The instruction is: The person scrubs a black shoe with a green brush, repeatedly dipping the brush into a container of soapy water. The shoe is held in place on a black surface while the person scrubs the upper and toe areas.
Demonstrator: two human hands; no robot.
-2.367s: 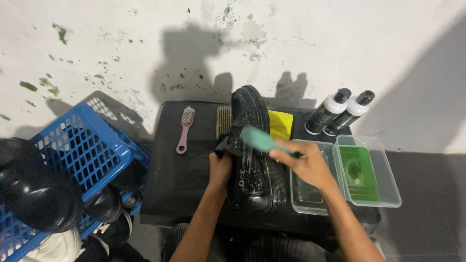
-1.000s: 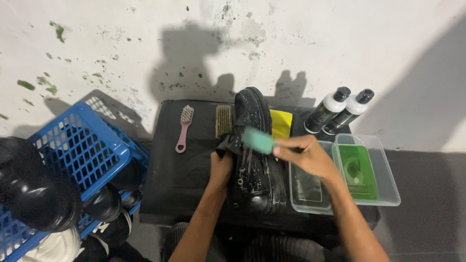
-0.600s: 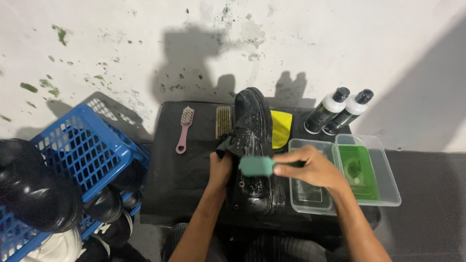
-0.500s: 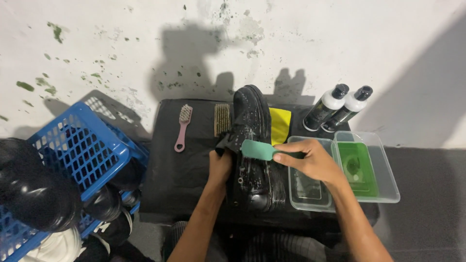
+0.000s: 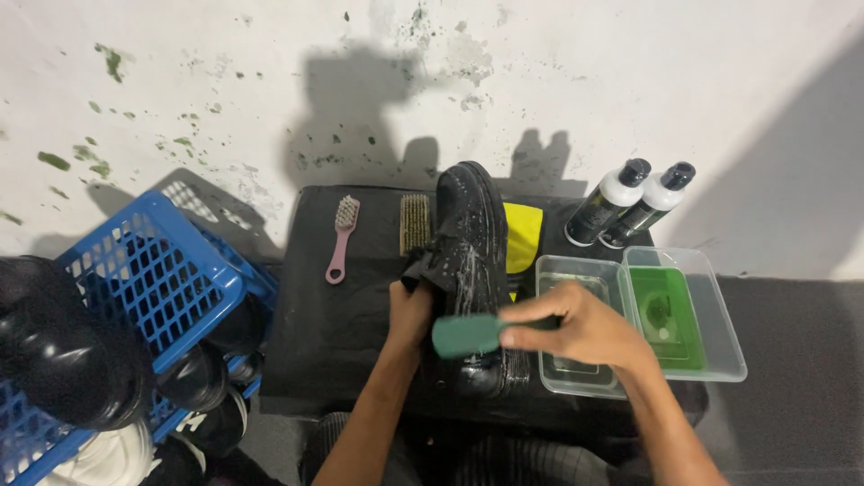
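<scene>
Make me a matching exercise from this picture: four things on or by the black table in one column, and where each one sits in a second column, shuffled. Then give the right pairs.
Things:
1. pink brush
2. green brush
3. two bottles
4. blue crate

Places:
A. in the right hand, against the black shoe
B. on the floor left of the table
C. lying on the table, left of the shoe
D. at the table's far right corner, behind the clear tubs

Pairs: 1-C, 2-A, 3-D, 4-B
</scene>
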